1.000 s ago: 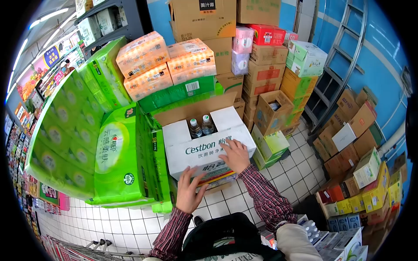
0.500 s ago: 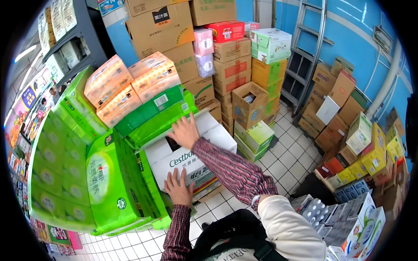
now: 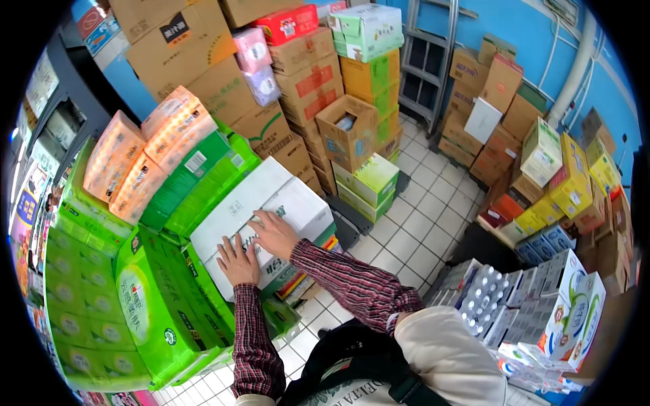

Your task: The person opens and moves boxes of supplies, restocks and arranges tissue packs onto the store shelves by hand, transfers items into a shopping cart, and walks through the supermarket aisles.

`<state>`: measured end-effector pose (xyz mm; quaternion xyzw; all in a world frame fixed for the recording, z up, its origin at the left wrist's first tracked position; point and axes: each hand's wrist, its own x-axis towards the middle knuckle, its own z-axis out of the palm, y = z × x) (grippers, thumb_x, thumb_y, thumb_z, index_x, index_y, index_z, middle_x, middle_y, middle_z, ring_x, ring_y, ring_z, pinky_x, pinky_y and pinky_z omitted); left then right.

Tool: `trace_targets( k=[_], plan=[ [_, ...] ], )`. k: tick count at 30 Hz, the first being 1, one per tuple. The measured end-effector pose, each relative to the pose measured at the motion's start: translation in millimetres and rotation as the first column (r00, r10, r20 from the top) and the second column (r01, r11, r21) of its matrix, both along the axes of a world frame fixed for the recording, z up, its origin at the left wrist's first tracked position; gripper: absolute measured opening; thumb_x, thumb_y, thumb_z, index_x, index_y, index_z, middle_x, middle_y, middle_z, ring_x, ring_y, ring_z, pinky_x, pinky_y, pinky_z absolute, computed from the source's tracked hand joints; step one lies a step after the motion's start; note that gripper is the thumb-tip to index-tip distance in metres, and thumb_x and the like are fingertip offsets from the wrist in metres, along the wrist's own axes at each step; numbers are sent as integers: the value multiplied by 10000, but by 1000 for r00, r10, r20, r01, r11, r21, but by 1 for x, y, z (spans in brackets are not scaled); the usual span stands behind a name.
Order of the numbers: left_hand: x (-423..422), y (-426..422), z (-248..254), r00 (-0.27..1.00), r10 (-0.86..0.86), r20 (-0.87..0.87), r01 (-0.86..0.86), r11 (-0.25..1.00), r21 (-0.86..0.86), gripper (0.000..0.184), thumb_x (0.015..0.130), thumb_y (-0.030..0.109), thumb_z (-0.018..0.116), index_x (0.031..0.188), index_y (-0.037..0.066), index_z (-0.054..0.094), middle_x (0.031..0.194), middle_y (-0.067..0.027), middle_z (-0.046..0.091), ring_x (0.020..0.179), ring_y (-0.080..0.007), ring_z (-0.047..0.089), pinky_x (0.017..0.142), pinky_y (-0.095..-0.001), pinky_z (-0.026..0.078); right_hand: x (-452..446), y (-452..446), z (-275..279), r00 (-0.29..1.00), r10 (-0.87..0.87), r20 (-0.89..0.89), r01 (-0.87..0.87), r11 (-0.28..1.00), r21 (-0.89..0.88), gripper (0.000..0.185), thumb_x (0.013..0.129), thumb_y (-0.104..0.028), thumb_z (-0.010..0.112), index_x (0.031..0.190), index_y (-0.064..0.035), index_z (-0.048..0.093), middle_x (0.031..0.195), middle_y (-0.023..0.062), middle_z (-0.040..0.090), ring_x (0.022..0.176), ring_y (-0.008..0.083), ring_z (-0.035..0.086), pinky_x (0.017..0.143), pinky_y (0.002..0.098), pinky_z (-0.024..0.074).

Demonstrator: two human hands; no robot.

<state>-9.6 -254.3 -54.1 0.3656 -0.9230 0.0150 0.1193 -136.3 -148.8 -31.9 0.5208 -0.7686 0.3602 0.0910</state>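
Note:
A white carton (image 3: 291, 196) printed with lettering sits among green plastic-wrapped tissue packs. My left hand (image 3: 239, 262) lies on its near left part, fingers spread. Close beside it, my right hand (image 3: 274, 231) rests flat on the same carton, fingers apart and pointing left. Both palms hide much of the lettering. To the left stands a big green tissue pack (image 3: 152, 291). Behind the carton, a green pack (image 3: 193, 166) carries several orange-patterned tissue packs (image 3: 179, 125).
Stacked brown cartons (image 3: 308, 91) rise behind, with an open carton (image 3: 349, 128) in front of them. A metal ladder (image 3: 430, 61) leans at the blue wall. More boxes (image 3: 501, 122) line the right, above shrink-wrapped bottles (image 3: 484, 298). White tiles (image 3: 420, 196) cover the floor.
My right hand has come back from the carton's far part to beside my left hand. More of the carton's white top shows. The view has shifted.

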Motion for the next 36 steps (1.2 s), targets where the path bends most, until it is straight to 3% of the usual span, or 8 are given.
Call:
trace_targets(
  k=[3,7,9,11,13,18,24,36],
  plan=[
    [3,-1,0,997,-38,-67,34,997,-62,509,985,460,418,1428,211,445,1517,-139,340,1403,-356,288,1129,-530,212,28,87,11,992,120,48,-102,955,-279,208,872,-170,644,1043,-51,640,1132,63,566,1041,240,555,894,371,466],
    [7,-9,-2,993,-84,-80,73,989,-126,497,979,448,439,1422,223,454,1491,-134,377,1379,-348,327,1109,-516,249,64,178,-61,904,197,379,-152,978,-144,145,878,-208,622,941,-77,632,935,72,593,879,269,604,751,413,498],
    [6,-11,1,994,-82,-67,72,987,-144,502,980,442,439,1435,230,434,1495,-127,375,1381,-343,326,1105,-506,254,79,232,-119,858,29,512,-164,961,222,222,880,-277,607,998,-89,616,948,113,609,893,307,614,759,440,506],
    [8,-15,-3,994,-90,-66,79,985,-151,505,982,441,436,1444,237,422,1499,-123,371,1384,-339,323,1106,-508,251,83,285,-157,832,-119,541,-359,628,690,360,870,-384,597,1092,-101,617,1051,183,625,1029,360,610,836,447,514],
    [10,-18,-5,994,-99,-51,89,981,-170,499,987,428,431,1444,228,422,1495,-127,376,1377,-340,334,1104,-500,260,94,331,-174,769,-309,559,-337,547,766,390,876,-402,595,1103,-86,617,1079,182,630,1052,350,610,854,450,510],
    [8,-23,-2,988,-137,-67,119,968,-221,476,987,393,448,1419,194,457,1452,-142,426,1334,-348,391,1086,-458,307,96,394,-207,660,-516,546,-102,658,746,387,881,-440,576,1083,-113,626,1050,150,633,995,338,620,840,458,501],
    [8,-22,3,976,-178,-123,148,964,-223,429,973,345,491,1365,176,525,1369,-157,486,1237,-344,482,1016,-435,394,66,398,-208,731,-562,388,78,633,770,382,859,-395,629,1096,-98,603,986,127,636,951,319,628,775,451,509],
    [9,-20,1,959,-168,-227,129,975,-179,402,940,306,546,1320,178,573,1339,-183,519,1165,-358,540,980,-450,433,48,406,-206,795,-447,410,-46,630,775,416,870,-430,605,1116,-95,595,1026,153,634,960,342,631,762,474,513]
  ],
)
